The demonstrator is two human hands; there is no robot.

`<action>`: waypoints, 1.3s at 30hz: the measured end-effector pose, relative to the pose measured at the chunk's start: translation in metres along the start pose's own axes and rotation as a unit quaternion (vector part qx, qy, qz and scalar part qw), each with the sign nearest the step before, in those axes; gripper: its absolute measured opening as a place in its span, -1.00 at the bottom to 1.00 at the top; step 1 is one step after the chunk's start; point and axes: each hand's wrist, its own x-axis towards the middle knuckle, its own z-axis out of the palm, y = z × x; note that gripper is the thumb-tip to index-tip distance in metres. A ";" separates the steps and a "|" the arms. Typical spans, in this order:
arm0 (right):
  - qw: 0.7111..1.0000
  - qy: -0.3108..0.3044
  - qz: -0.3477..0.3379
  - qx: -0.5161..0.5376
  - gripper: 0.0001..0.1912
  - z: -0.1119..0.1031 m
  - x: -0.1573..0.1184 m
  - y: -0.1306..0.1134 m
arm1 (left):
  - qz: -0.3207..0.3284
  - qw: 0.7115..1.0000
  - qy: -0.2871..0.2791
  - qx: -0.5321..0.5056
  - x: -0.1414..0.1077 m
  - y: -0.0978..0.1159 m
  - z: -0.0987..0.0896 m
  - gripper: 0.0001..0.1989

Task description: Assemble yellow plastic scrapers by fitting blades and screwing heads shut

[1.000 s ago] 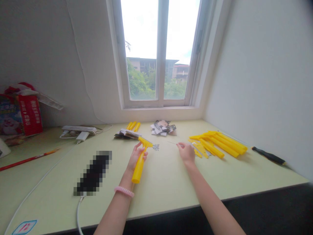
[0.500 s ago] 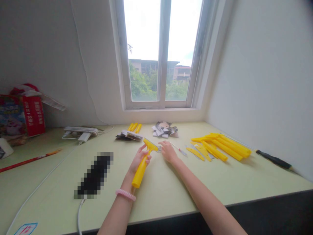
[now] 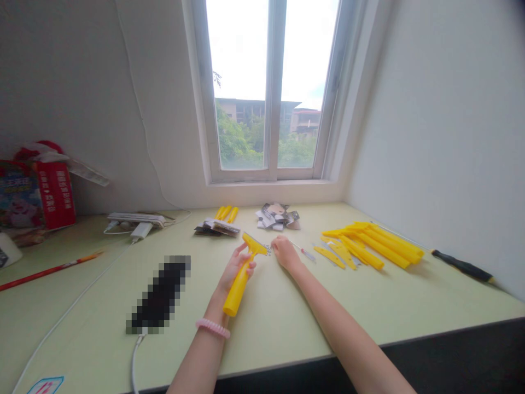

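Observation:
My left hand [image 3: 235, 269] is wrapped round a yellow scraper [image 3: 241, 279], its wide head pointing away from me and its round handle towards me. Just right of the scraper's head is a small pile of screws [image 3: 268, 250]. My right hand [image 3: 284, 253] rests on the table beside that pile, fingers curled together; whatever is between the fingertips is too small to make out. Behind it lies a thin screwdriver [image 3: 307, 254] with a clear-looking handle. Farther right are flat yellow scraper pieces [image 3: 330, 257] and several yellow scraper handles [image 3: 383, 246].
Packaged blades [image 3: 217, 227] with yellow handles behind them and a heap of torn packaging [image 3: 276, 217] lie near the window. A black-handled tool [image 3: 461, 266] lies at right. A pixelated dark object [image 3: 159, 295], power strip [image 3: 135, 220] and red stick [image 3: 49, 272] occupy the left.
My right hand has drawn its fingers in beside the screws, where a finger reached towards the scraper's head before. The scraper stays in my left hand; the view has shifted slightly.

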 end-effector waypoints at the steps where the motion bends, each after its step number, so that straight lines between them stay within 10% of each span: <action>1: 1.000 0.002 0.008 -0.006 -0.72 0.000 -0.001 0.001 | -0.001 1.000 0.000 0.000 0.000 0.000 0.000 -0.36; 19: 0.994 0.024 0.105 -0.024 -0.77 -0.007 -0.010 0.007 | -0.047 0.998 -0.034 -0.031 -0.006 0.001 0.001 -0.39; 23: 0.975 0.090 0.135 0.150 -0.83 -0.011 -0.012 0.013 | -0.049 0.998 -0.033 -0.028 -0.006 0.001 0.002 -0.38; 30: 0.860 0.113 0.073 0.493 -0.80 -0.026 -0.019 -0.015 | -0.055 0.998 -0.037 0.004 -0.007 -0.001 0.006 -0.38; 39: 0.850 0.106 -0.001 0.516 -0.88 -0.023 -0.023 -0.039 | -0.060 0.997 -0.037 0.044 -0.001 -0.007 0.004 -0.36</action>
